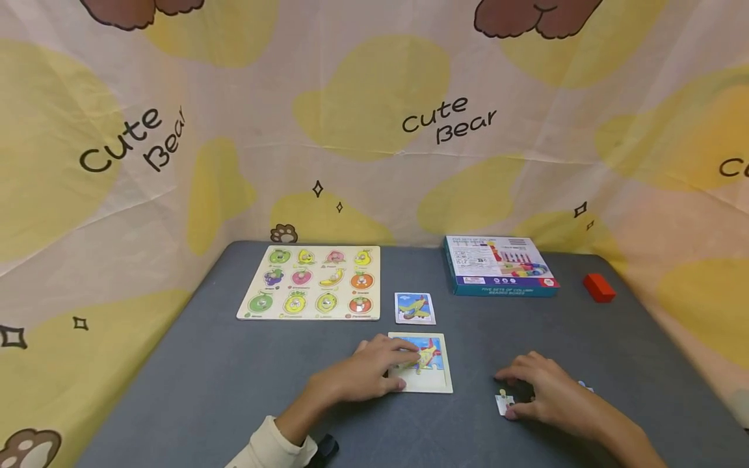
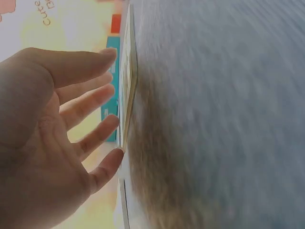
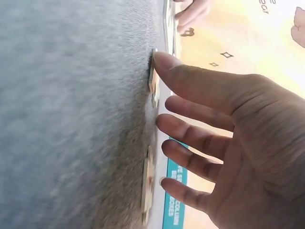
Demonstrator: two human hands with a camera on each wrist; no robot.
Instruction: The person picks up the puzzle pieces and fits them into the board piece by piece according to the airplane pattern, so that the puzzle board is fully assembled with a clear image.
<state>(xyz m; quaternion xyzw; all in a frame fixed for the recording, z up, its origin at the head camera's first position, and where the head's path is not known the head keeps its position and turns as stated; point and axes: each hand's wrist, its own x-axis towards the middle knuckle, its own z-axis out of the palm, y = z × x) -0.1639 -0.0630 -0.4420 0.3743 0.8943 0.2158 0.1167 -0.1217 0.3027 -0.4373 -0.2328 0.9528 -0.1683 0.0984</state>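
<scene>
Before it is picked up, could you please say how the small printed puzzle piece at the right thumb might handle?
The small, thin printed puzzle piece shows a straight, unbent edge, so it's probably stiff. Being flat, it seems unlikely to roll. Its small size suggests little weight.

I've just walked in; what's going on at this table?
Someone is working on a plane jigsaw. The left hand lies over the puzzle tray, whose near part shows bare. The right hand has its thumb at a loose piece; another piece lies beside that hand. A plane picture card lies just beyond the tray.
</scene>
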